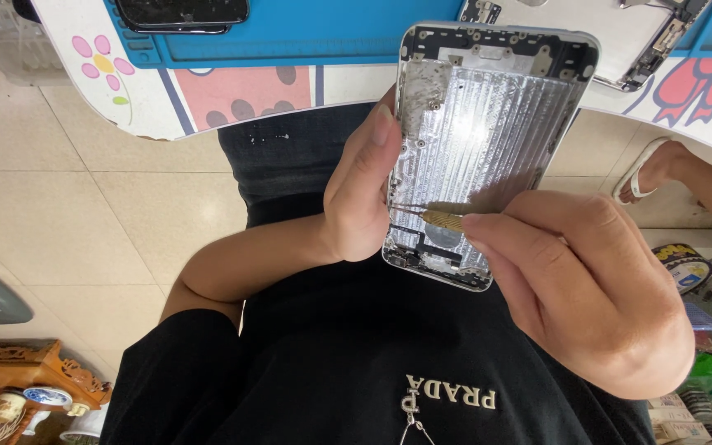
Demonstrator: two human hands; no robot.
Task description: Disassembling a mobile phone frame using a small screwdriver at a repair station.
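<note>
Tiled floor (pixel 84 206), one phone housing (pixel 488 124), one screwdriver (pixel 442 218)

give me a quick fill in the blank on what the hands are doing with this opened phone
1. The left hand holds an opened phone housing whose inner metal is ____ in colour.
2. The right hand holds a small screwdriver with a ____-coloured knurled shaft.
3. The screwdriver's tip points at the housing's ____ edge, beside the left thumb.
4. On the table behind lies a ____ work mat.

Missing words: silver; brass (gold); left; blue
</note>
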